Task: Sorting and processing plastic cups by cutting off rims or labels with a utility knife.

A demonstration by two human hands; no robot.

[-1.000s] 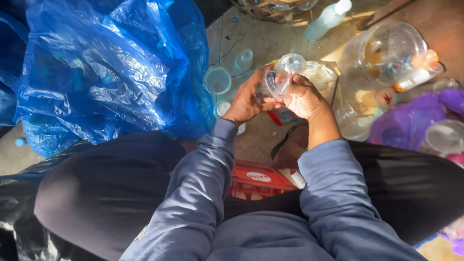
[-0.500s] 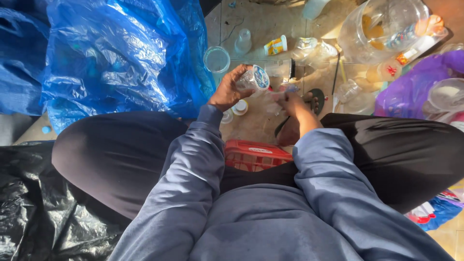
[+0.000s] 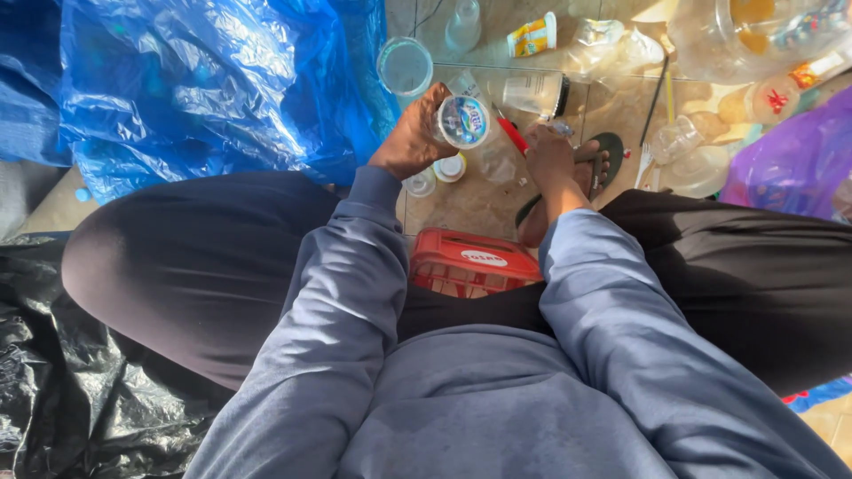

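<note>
Blue plastic sack (image 3: 204, 89): far left, bulging. Left hand (image 3: 410, 142): closed around a clear plastic cup (image 3: 461, 121), raised beside the sack. Right hand (image 3: 550, 160): lowered near a red-handled tool (image 3: 513, 136); grip unclear. Loose cups (image 3: 532, 91) remain scattered on the floor, apparently unsorted.

blue plastic bag (image 3: 204, 89) | red crate (image 3: 473, 263) | black plastic sheet (image 3: 80, 390) | purple bag (image 3: 790, 160)
</note>
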